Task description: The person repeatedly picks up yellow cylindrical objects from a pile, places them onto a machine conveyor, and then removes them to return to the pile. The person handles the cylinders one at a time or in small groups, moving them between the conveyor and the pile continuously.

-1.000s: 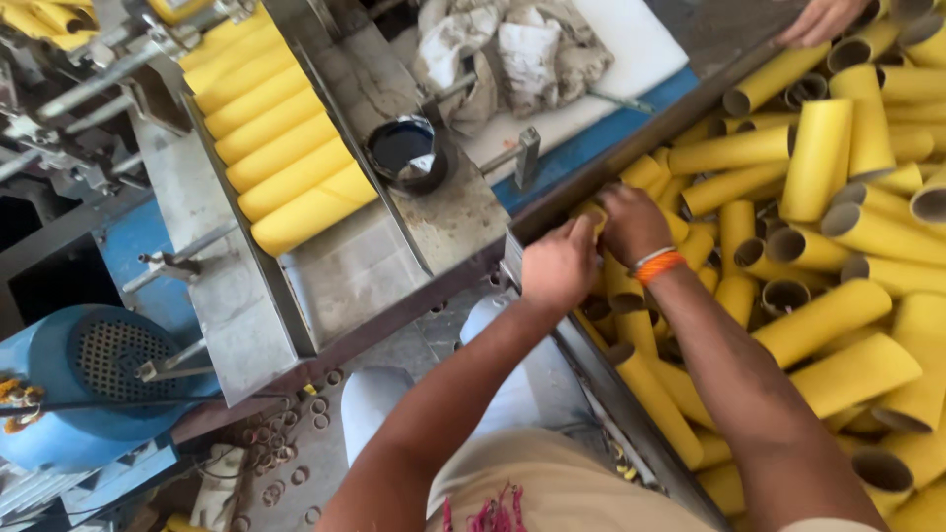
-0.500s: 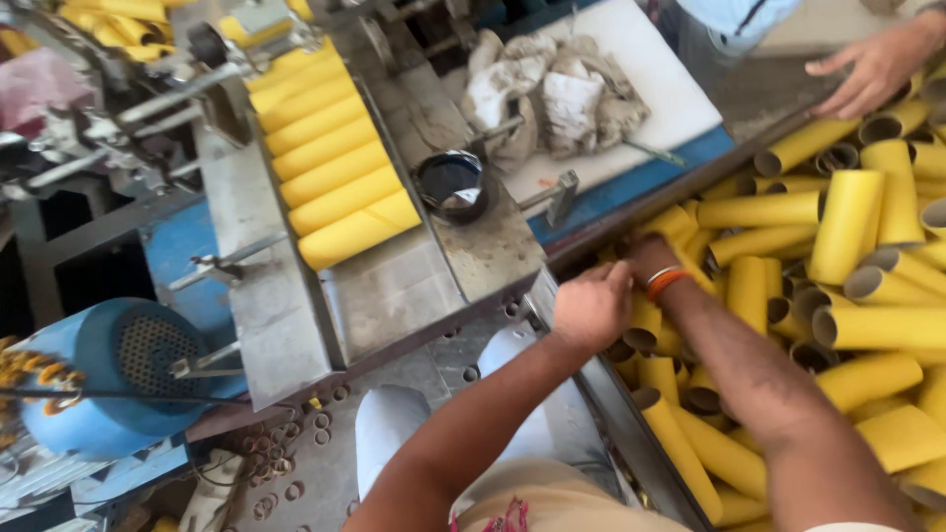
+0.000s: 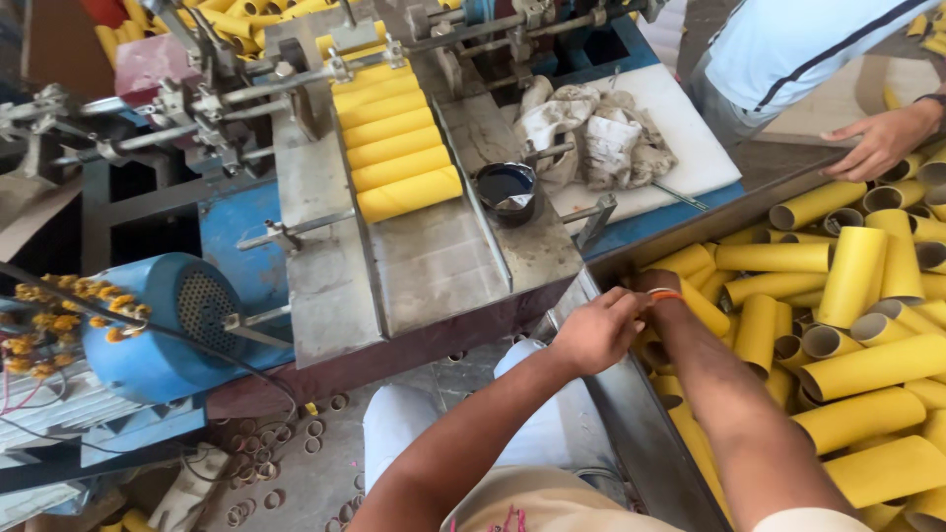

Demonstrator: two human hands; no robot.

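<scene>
My left hand [image 3: 594, 332] rests at the near-left corner of a metal bin [image 3: 631, 419]. Its fingers are curled against my right wrist, next to an orange band [image 3: 666, 294], and nothing shows in them. My right hand [image 3: 650, 281] dips into that corner among yellow cardboard tubes [image 3: 857, 365] and is mostly hidden, so I cannot see its grip. The bin is filled with several such tubes lying loose.
A row of yellow tubes [image 3: 399, 148] lies on the grey metal machine bed [image 3: 434, 266], beside a dark cup of liquid [image 3: 506, 189]. Rags [image 3: 591, 133] sit on a white board. Another person's hand [image 3: 877, 143] reaches the bin's far edge. A blue motor [image 3: 163, 315] stands at left, and small rings [image 3: 315, 433] litter the floor.
Both my hands drew back from the pile toward the bin's near-left corner, and my left hand closed in on the right wrist. The other person's hand stays at the far edge.
</scene>
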